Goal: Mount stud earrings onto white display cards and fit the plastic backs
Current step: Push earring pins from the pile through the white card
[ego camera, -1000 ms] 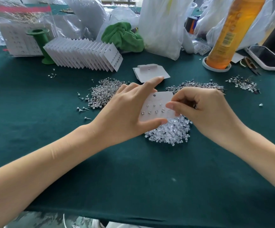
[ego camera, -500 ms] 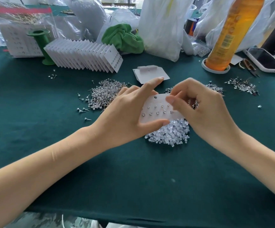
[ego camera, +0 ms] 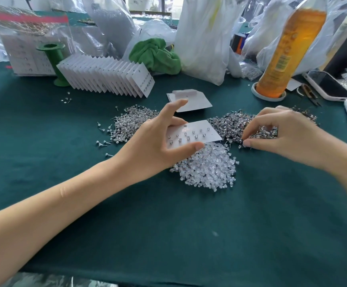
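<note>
Half a second ago the right hand was at the display card; it has moved off to the dark stud pile right of the card, fingers curled into it, hold unclear. The left hand still pinches the card above the clear plastic backs. Nine studs show on it. The orange bottle label is unreadable.

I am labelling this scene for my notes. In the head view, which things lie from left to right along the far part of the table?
green spool → row of filled white cards → green cloth → white plastic bag → orange bottle → phone
</note>
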Tool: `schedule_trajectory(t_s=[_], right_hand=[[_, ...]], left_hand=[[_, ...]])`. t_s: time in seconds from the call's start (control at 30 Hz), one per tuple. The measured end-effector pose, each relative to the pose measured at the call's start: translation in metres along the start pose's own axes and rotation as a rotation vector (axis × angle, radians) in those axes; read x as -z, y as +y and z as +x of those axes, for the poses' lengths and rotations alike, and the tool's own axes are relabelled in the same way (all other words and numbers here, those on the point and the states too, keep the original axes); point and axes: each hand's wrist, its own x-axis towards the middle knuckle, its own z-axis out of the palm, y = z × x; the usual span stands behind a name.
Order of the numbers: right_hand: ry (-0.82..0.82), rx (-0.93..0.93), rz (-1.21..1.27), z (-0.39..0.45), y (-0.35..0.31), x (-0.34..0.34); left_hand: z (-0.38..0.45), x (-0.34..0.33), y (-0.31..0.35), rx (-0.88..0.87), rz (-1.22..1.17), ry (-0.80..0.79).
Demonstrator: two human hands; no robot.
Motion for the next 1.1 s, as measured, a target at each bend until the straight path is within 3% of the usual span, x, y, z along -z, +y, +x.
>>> schedule_trajectory(t_s=[0.37, 0.57, 0.73, 1.1], right_hand=[[0.045, 0.118, -0.17, -0.001, -0.004, -0.01], [0.143, 0.063, 0.359, 0.0, -0.014, -0.002], [0.111, 0.063, 0.768, -0.004, -0.033, -0.007], [0.191, 0.057, 0.743, -0.001, -0.039, -0.032]], left_hand=[[-0.002, -0.003, -0.001, -0.023, 0.06, -0.016], [-0.003, -0.002, 0.0, -0.035, 0.054, -0.011], [-0.003, -0.003, 0.0, -0.074, 0.046, -0.015], [-0.004, -0.002, 0.001, -0.129, 0.058, -0.014]])
